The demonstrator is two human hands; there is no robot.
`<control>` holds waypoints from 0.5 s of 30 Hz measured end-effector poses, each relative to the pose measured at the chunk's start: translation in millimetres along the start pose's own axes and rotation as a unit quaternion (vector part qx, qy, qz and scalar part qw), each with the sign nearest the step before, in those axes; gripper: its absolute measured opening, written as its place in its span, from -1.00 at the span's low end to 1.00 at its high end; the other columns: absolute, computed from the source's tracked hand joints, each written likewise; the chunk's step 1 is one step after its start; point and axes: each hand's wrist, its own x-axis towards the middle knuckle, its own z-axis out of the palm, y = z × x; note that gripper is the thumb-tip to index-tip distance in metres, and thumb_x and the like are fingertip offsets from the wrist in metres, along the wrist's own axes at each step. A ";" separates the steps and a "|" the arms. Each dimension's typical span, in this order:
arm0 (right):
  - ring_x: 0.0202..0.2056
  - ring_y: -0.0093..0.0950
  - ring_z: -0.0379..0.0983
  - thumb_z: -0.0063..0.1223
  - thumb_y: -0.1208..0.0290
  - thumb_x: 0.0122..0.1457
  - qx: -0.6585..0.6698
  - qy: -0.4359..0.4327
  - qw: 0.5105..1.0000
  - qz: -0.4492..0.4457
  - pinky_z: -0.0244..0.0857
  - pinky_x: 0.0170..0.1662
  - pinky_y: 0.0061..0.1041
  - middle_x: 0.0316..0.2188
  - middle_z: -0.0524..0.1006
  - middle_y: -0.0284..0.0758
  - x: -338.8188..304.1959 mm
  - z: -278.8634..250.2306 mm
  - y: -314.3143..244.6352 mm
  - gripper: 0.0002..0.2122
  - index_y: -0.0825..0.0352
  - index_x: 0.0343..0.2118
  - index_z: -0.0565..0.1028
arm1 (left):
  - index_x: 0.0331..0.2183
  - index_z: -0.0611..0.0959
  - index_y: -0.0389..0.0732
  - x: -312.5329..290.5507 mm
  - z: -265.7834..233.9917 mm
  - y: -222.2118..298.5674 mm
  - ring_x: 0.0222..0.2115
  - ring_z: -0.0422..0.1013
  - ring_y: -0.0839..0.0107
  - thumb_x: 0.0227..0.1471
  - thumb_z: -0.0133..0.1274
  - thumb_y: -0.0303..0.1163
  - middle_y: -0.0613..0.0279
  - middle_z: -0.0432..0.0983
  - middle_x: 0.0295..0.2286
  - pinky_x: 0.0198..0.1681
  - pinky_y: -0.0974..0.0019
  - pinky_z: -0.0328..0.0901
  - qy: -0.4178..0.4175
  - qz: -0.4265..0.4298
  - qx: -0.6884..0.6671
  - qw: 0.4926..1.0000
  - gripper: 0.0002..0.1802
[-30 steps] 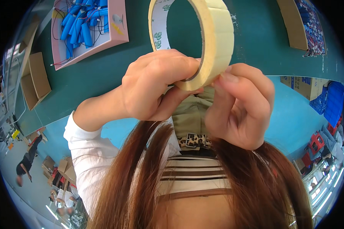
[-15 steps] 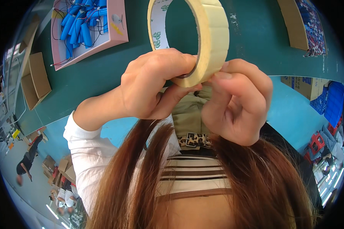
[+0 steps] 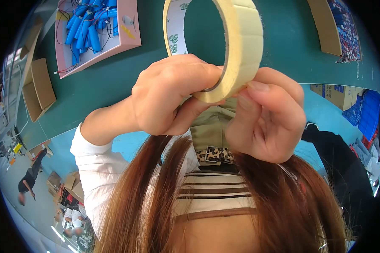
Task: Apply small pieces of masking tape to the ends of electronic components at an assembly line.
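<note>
A roll of pale yellow masking tape (image 3: 245, 46) is held up in front of me over the near edge of the green table. My left hand (image 3: 169, 92) is closed on its lower rim, fingers reaching inside the ring and thumb beneath. Printed marks show on the white inner core. My right hand (image 3: 270, 114) is closed in a pinch at the roll's lower right, thumb and forefinger pressed together against the tape's outer face. Whether a loose end of tape sits between those fingertips is too small to tell.
On the green table (image 3: 156, 29), a pink box (image 3: 129, 25) at far left holds blue cylindrical battery packs (image 3: 85, 31) with wires. A cardboard box (image 3: 40, 88) is at the left edge, another (image 3: 325, 25) with small parts at far right. Dark-clothed legs (image 3: 337, 164) stand close on my right.
The tape roll has shifted and turned slightly to the right, and my right hand has moved a little right and down with it. Dark-clothed legs have come into view at right.
</note>
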 end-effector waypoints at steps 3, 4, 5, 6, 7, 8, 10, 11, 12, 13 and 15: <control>-0.49 -0.55 0.38 -0.07 0.68 0.03 0.055 -0.027 0.996 0.058 0.29 -0.38 -0.70 -0.39 0.39 -0.04 2.1 -3.3 -4.7 -0.85 0.49 -0.33 0.27 | -0.35 0.40 -0.53 -4.1 3.6 -2.7 -0.66 0.38 0.27 -0.35 0.09 -0.76 -0.05 0.44 -0.49 -0.64 0.36 0.29 0.023 -0.008 -0.004 1.000 -0.63; -0.49 -0.55 0.38 -0.07 0.68 0.03 0.052 -0.026 0.997 0.058 0.29 -0.38 -0.70 -0.39 0.39 -0.04 3.4 -6.1 -3.5 -0.85 0.49 -0.33 0.27 | -0.35 0.40 -0.53 -2.7 3.4 -3.0 -0.66 0.38 0.27 -0.35 0.09 -0.76 -0.05 0.44 -0.49 -0.64 0.36 0.29 0.023 -0.006 -0.006 1.000 -0.63; -0.50 -0.56 0.37 -0.09 0.69 0.03 0.063 -0.041 0.995 0.059 0.29 -0.38 -0.70 -0.39 0.40 -0.04 4.7 -9.9 -1.1 -0.86 0.49 -0.33 0.26 | -0.35 0.41 -0.53 -0.9 2.7 -3.0 -0.67 0.38 0.27 -0.35 0.08 -0.76 -0.05 0.44 -0.49 -0.64 0.36 0.29 0.007 -0.004 0.004 1.000 -0.63; -0.50 -0.57 0.37 -0.12 0.71 0.04 0.080 -0.058 0.993 0.059 0.28 -0.38 -0.71 -0.40 0.40 -0.05 5.5 -10.9 0.6 -0.87 0.50 -0.33 0.26 | -0.35 0.41 -0.53 -1.1 1.8 -2.3 -0.67 0.38 0.27 -0.35 0.07 -0.76 -0.04 0.44 -0.50 -0.64 0.36 0.29 -0.006 -0.005 0.019 1.000 -0.63; -0.50 -0.57 0.37 -0.12 0.71 0.04 0.082 -0.059 0.993 0.058 0.28 -0.38 -0.71 -0.40 0.40 -0.05 6.1 -9.7 0.8 -0.87 0.50 -0.33 0.26 | -0.35 0.41 -0.53 -2.0 1.8 -2.3 -0.67 0.38 0.27 -0.35 0.07 -0.76 -0.04 0.44 -0.50 -0.64 0.36 0.29 -0.005 -0.006 0.021 1.000 -0.63; -0.51 -0.59 0.35 -0.13 0.72 0.04 0.085 -0.058 0.993 0.062 0.27 -0.39 -0.73 -0.43 0.41 -0.08 6.5 -8.0 0.5 -0.88 0.51 -0.34 0.26 | -0.34 0.41 -0.53 -3.0 1.9 -2.6 -0.68 0.38 0.28 -0.36 0.07 -0.76 -0.03 0.44 -0.50 -0.64 0.36 0.29 -0.001 -0.010 0.024 1.000 -0.63; -0.53 -0.62 0.34 -0.15 0.73 0.04 0.083 -0.056 0.993 0.066 0.26 -0.41 -0.75 -0.46 0.42 -0.11 7.7 -7.9 -0.4 -0.89 0.52 -0.34 0.26 | -0.34 0.41 -0.53 -2.1 2.2 -2.5 -0.68 0.38 0.29 -0.36 0.07 -0.76 -0.01 0.44 -0.51 -0.65 0.37 0.29 0.002 -0.012 0.023 1.000 -0.62; -0.55 -0.64 0.32 -0.15 0.72 0.04 0.062 -0.061 0.993 0.076 0.23 -0.43 -0.77 -0.48 0.42 -0.16 8.2 -8.4 -1.0 -0.90 0.52 -0.35 0.26 | -0.33 0.41 -0.52 -0.5 1.2 -1.2 -0.68 0.39 0.30 -0.36 0.07 -0.76 0.01 0.45 -0.52 -0.65 0.37 0.28 -0.009 -0.027 0.016 0.999 -0.62; -0.57 -0.67 0.29 -0.15 0.71 0.05 0.041 -0.067 0.993 0.085 0.21 -0.46 -0.79 -0.51 0.42 -0.21 8.2 -8.6 -1.4 -0.90 0.52 -0.35 0.27 | -0.33 0.42 -0.52 0.0 0.9 -0.5 -0.68 0.39 0.30 -0.36 0.07 -0.76 0.03 0.45 -0.53 -0.65 0.38 0.28 -0.018 -0.042 0.010 0.999 -0.62; -0.57 -0.67 0.29 -0.15 0.71 0.05 0.041 -0.068 0.993 0.085 0.21 -0.46 -0.79 -0.51 0.42 -0.21 7.8 -7.8 -2.0 -0.90 0.52 -0.35 0.27 | -0.33 0.42 -0.52 -0.6 2.0 -0.9 -0.68 0.39 0.30 -0.36 0.07 -0.76 0.03 0.45 -0.53 -0.65 0.38 0.28 -0.017 -0.043 0.010 0.999 -0.62; -0.61 -0.71 0.25 -0.15 0.68 0.07 0.051 -0.041 0.993 0.097 0.17 -0.50 -0.81 -0.55 0.39 -0.29 6.4 -5.4 -4.1 -0.93 0.50 -0.37 0.28 | -0.32 0.42 -0.50 -1.5 4.7 -1.3 -0.67 0.40 0.31 -0.34 0.09 -0.74 0.06 0.45 -0.54 -0.64 0.38 0.29 0.006 -0.035 0.024 0.999 -0.62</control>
